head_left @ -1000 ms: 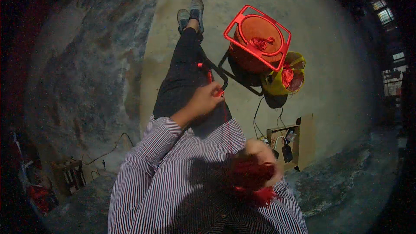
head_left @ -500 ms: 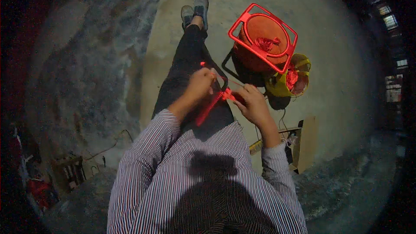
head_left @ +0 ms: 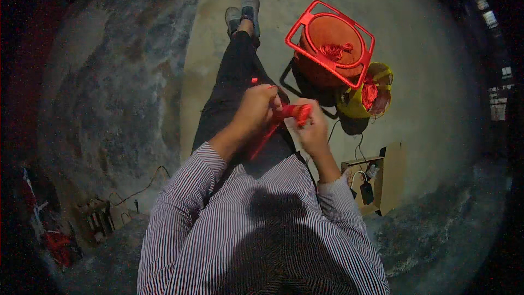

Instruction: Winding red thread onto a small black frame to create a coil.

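A bright red knotted cord [head_left: 297, 112] stretches between my hands above my lap, and a length of it hangs toward my thigh. My left hand [head_left: 257, 108] is closed with its fingers pinched at the cord's left end. On the other side my right hand [head_left: 313, 131] grips the bunched part of the cord between thumb and fingers. Motion blurs the fingertips, so the cord's exact path through them is hidden. A small red piece [head_left: 254, 80] shows on my dark trousers just beyond my left hand.
At the far right, an orange drum-like seat [head_left: 333, 31] inside a red frame [head_left: 367, 57] bears a coil of red cord [head_left: 334, 51]. Beside it stands a yellow bag [head_left: 353, 105] with red cord [head_left: 370, 95] inside. An open cardboard box [head_left: 392, 177] sits near my right elbow.
My right hand has drawn in and turned upward, gathering the cord into a bunch at its fingertips. My left hand has shifted slightly right, closer to it.
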{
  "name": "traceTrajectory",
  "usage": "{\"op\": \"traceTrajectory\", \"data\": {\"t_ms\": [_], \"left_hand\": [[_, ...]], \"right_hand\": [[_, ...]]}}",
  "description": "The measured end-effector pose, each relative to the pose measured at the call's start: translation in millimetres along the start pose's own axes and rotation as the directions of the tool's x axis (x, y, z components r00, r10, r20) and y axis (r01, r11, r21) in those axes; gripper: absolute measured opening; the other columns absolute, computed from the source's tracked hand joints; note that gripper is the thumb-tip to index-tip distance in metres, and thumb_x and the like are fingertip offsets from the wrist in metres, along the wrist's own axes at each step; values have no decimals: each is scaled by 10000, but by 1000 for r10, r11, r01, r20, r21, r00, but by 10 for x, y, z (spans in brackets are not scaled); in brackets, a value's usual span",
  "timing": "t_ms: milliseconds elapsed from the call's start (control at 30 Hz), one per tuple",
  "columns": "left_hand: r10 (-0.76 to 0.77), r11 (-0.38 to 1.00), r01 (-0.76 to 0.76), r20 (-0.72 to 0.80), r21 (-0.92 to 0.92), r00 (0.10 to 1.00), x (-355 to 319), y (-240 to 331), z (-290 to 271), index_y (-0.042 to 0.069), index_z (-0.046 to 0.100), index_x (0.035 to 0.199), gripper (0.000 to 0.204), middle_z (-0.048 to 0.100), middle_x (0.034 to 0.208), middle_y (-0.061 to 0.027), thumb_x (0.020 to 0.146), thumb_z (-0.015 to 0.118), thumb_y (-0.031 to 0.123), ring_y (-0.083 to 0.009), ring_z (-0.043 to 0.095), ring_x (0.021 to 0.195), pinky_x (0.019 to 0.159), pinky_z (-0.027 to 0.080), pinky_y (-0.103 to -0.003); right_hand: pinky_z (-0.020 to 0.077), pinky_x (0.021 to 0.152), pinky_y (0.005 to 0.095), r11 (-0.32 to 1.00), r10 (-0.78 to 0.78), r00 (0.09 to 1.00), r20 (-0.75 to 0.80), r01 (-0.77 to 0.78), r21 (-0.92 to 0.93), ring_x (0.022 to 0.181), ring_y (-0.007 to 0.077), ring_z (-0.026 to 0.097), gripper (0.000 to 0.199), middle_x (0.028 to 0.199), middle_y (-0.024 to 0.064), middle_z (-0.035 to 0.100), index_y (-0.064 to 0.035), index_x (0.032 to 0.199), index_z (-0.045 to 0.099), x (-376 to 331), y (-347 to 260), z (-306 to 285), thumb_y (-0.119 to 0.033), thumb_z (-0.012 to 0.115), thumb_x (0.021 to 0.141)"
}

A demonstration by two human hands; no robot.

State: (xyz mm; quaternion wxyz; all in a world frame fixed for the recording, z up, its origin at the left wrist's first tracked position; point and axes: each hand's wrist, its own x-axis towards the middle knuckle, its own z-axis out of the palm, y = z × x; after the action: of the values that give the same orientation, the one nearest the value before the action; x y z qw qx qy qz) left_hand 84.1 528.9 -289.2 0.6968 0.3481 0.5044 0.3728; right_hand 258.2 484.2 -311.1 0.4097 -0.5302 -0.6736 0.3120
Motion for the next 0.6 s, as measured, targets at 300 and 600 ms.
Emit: {"op": "traceTrajectory", "data": {"t_ms": [300, 600], "left_hand": [[199, 902, -255, 188, 349, 962, 288, -549, -174, 29, 570, 747, 189, 583, 720, -79, 844, 523, 184, -199, 566, 589, 572, 477, -342], [-159, 982, 175, 184, -71, 970, 348, -639, -148, 55, 552, 812, 87, 523, 722, -23, 804, 539, 140, -164, 564, 661, 597, 491, -340]], "right_hand": [[450, 633, 283, -1, 82, 996, 20, -20, 1000, 569, 144, 501, 404, 739, 24, 545, -7, 1074, 529, -534, -287, -888, -348, 547, 859], [481, 529, 262, 765, 561, 817, 131, -572, 297, 626, 154, 577, 337, 778, 51, 588, -18, 1092, 527, -1337, 389, -889, -277, 549, 878]]}}
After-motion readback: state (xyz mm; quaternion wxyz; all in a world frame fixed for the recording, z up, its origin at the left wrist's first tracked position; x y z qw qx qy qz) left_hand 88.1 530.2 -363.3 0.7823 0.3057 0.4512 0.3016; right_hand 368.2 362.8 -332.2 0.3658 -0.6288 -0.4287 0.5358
